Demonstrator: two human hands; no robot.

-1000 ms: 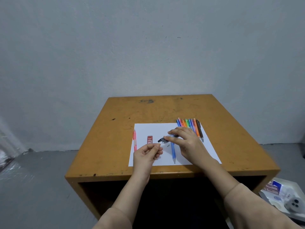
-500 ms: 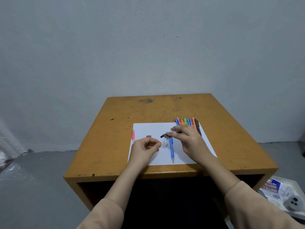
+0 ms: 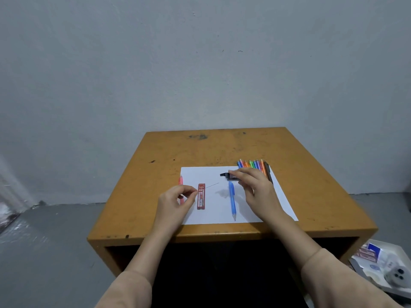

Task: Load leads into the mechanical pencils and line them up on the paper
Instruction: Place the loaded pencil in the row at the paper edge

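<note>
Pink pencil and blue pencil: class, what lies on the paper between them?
The red lead case lies between the pink pencil and the blue pencil, in the head view.

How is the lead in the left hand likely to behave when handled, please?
The lead looks hair-thin and straight: probably stiff but easily snapped. The left hand pinches it by one end alone, so it likely weighs almost nothing. On the paper it might roll.

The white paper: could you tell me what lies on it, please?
A red lead case and a blue pencil lie on the paper. Coloured pencils overlap its far right corner, partly behind the right hand; the left hand covers part of a pink pencil at its edge.
</note>
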